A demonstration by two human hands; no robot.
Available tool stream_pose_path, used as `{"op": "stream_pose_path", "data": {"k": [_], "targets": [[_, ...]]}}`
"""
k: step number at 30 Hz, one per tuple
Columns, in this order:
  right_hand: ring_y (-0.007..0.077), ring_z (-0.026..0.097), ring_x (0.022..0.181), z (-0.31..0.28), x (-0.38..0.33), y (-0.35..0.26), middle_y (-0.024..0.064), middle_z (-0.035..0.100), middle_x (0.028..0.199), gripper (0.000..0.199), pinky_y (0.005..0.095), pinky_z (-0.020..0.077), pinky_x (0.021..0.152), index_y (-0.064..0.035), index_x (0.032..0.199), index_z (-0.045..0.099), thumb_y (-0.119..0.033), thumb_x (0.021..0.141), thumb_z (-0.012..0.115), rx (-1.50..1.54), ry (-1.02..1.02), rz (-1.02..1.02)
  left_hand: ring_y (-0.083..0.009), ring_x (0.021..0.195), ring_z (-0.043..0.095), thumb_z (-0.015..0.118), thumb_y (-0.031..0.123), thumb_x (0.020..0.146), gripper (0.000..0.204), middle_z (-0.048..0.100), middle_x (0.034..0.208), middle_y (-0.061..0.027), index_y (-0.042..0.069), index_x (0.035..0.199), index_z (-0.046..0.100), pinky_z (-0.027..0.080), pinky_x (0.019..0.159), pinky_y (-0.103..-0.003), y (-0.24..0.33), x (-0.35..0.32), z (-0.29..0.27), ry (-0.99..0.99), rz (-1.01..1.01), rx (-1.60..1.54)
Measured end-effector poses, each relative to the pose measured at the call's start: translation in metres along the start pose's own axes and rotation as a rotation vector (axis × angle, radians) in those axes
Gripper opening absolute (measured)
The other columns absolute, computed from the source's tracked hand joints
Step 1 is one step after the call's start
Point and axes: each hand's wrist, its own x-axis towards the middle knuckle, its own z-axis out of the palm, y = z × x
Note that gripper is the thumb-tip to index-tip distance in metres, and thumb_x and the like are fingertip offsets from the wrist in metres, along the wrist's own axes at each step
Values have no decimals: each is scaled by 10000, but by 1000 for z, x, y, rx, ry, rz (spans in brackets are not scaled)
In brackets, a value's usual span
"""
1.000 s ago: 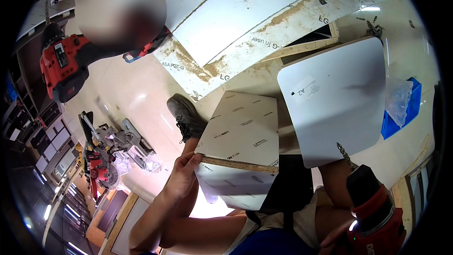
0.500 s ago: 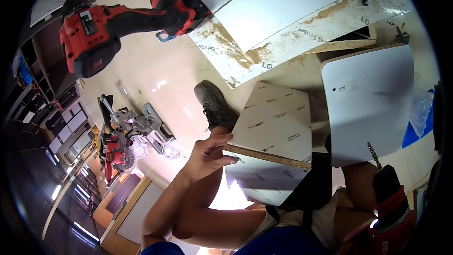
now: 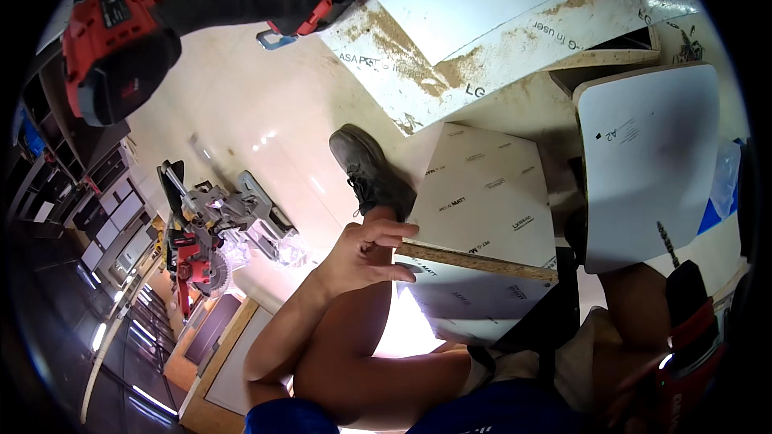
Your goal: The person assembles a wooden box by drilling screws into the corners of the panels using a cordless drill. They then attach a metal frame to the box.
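The left hand (image 3: 358, 257) is at the left corner of the film-covered particleboard piece (image 3: 492, 197), its thumb and fingers spread to either side of the raw brown edge; whether they press on it, I cannot tell; the particleboard piece stands between the person's bent legs, pale printed faces above and below that edge; the right hand (image 3: 631, 394), dim and mostly hidden, is wrapped round the cordless drill (image 3: 693, 309), whose twist bit (image 3: 667, 243) points upward across the white rounded-corner panel (image 3: 651, 165), contact unclear; that panel is just right of the particleboard piece; a black lace-up shoe (image 3: 366, 173) is on the floor near the left hand; farther left is a red mitre saw (image 3: 193, 265); a sawdust-streaked white sheet (image 3: 515, 40) lies beyond
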Motion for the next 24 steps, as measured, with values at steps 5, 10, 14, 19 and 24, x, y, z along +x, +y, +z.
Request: {"op": "stream_pose_path", "data": {"k": [5, 10, 14, 19, 24], "targets": [[210, 640, 942, -22, 5, 41, 235, 597, 1149, 534, 281, 498, 816, 56, 1356, 397, -147, 912, 613, -759, 69, -483, -53, 828, 582, 870, 71, 736, 715, 702, 931, -28, -46, 1352, 526, 433, 699, -206, -14, 4, -11, -41, 136, -7], [270, 564, 1113, -78, 10, 48, 271, 557, 1214, 518, 390, 454, 937, 25, 1392, 375, -244, 959, 469, -461, -59, -150, -123, 885, 628, 697, -90, 828, 571, 670, 1241, -84, 25, 1368, 553, 503, 697, -275, 10, 4, -26, -214, -104, 25], [296, 558, 1133, -103, 22, 54, 261, 568, 1184, 526, 432, 453, 955, 1, 1379, 394, -285, 942, 455, -292, -107, -47, -272, 842, 664, 741, -31, 795, 445, 690, 1179, -139, 35, 1225, 647, 531, 738, -336, 6, 14, -32, -168, 203, 235], [267, 638, 952, -91, 25, 72, 198, 634, 1059, 536, 374, 505, 836, -1, 1309, 457, -241, 853, 604, -260, 40, -264, -326, 944, 690, 752, 30, 794, 350, 698, 1120, -155, 24, 1136, 676, 562, 877, -381, 11, 13, -27, -70, 331, 429], [253, 638, 924, -56, 24, 81, 203, 629, 1076, 532, 354, 504, 817, 12, 1306, 455, -225, 856, 609, -449, 195, -556, -285, 881, 676, 750, 75, 772, 281, 672, 1051, -108, 25, 1040, 682, 576, 776, -367, 14, 19, -21, 34, 536, 732]]}}
